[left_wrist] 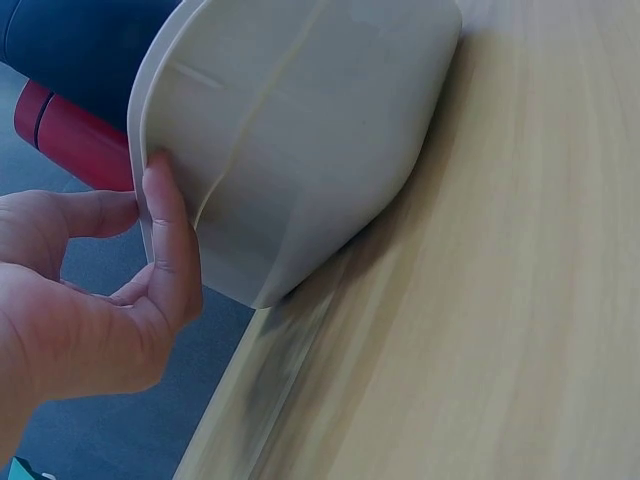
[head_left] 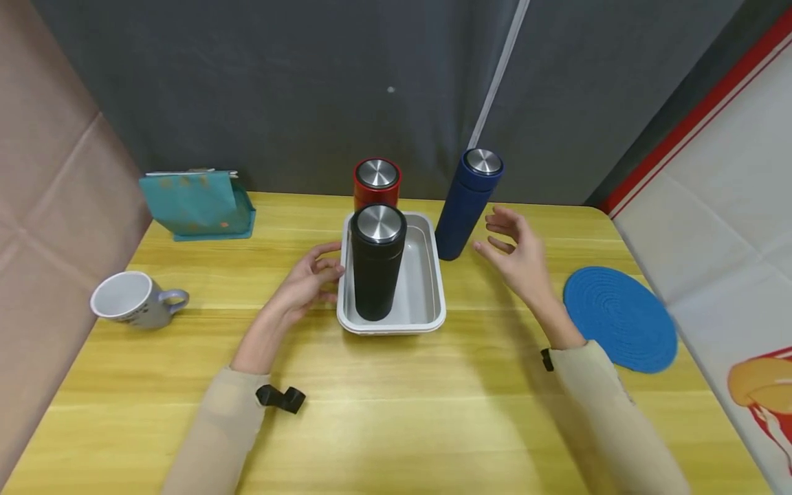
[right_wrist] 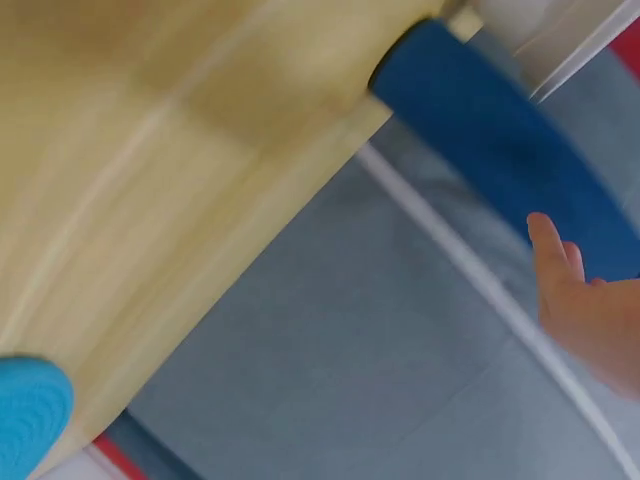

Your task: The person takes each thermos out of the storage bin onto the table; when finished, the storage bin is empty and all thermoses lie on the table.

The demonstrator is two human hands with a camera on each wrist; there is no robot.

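We see a shallow white plastic tray (head_left: pixel 433 302) near the middle of the yellow wooden desk (head_left: pixel 396 412), with a black cylindrical steel-capped flask (head_left: pixel 376 265) standing upright inside it. Our left hand (head_left: pixel 306 285) touches the tray's left rim, its grip loosely curled with the thumb (left_wrist: pixel 172 235) against the rim. Our right hand (head_left: pixel 518 258) hovers just beside a tall blue flask (head_left: pixel 467 203), grip spread, holding nothing. A red flask (head_left: pixel 376 182) stands behind the tray. Toward the right edge lies a round blue woven coaster (head_left: pixel 621 317); toward the left edge, a grey mug (head_left: pixel 133 299) on its side.
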